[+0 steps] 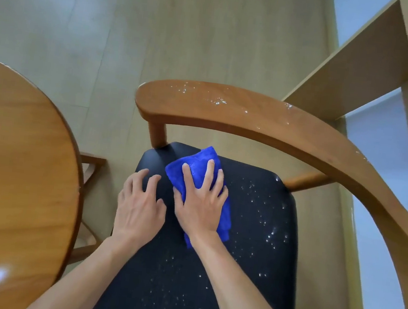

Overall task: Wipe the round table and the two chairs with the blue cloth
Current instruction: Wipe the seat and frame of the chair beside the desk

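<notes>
Round table (17, 157) fills the left edge of the view, its glossy orange-brown wood top catching a bright spot of light near the bottom; only part of its curve shows. Just beside it stands a chair (265, 126) with a curved wooden rail of the same tone sweeping from the centre round to the right, dotted on top with white specks. Its black seat (247, 275) lies below the rail, sprinkled with white crumbs that are thickest on the right side and toward the near edge. Behind lies a pale wood-look floor (110, 27), and a light wooden shelf unit (362, 71) rises at the upper right.

Blue cloth (203, 163), a vivid, fluffy microfibre piece folded into a thick pad, lies on the far left part of the seat, close to the rail's post. The right hand (201, 200) presses flat on it, fingers straight and slightly spread. The left hand (139, 205) rests on the bare seat just beside the cloth, fingers spread and a little bent, fingertips touching the fabric.
</notes>
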Demonstrator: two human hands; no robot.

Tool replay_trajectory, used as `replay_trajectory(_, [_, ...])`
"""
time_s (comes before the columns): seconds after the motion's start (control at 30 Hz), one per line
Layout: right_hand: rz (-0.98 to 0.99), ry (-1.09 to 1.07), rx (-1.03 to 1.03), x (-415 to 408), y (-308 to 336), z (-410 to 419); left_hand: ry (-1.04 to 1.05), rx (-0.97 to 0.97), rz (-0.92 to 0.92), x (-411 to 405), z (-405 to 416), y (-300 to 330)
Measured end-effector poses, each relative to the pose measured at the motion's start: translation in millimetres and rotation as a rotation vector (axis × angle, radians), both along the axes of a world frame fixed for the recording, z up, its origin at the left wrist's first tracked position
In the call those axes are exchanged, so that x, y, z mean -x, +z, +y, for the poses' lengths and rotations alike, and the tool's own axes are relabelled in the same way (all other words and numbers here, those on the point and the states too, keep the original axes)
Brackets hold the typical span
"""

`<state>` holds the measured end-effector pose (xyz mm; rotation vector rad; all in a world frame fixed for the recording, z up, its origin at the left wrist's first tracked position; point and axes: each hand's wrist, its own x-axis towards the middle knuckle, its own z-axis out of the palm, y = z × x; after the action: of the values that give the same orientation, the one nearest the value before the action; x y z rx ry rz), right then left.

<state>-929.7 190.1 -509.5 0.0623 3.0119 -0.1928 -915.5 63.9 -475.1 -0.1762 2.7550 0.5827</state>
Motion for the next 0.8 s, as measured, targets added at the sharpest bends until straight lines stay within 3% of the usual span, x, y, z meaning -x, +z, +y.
replay_trajectory(0.27, [0.089, 0.152, -0.02, 8, -1, 72, -0.148, 0.137, -0.12, 1, 22, -12])
replay_trajectory(0.43, [0.09, -0.144, -0.011, -9, 3, 168, -0.191, 0.179, -0.157, 0, 24, -18])
replay_trajectory(0.5, [0.115, -0.148, -0.003, -29, 4, 190, -0.182, 0.173, -0.158, 2, 27, -19])
replay_trajectory(0.67, [0.091, -0.482, 0.137, -45, 3, 187, -0.237, 0.202, -0.193, 7, 21, -21])
replay_trajectory(0.8, [0.059, -0.577, 0.108, -35, 4, 181, -0.261, 0.211, -0.22, 7, 17, -21])
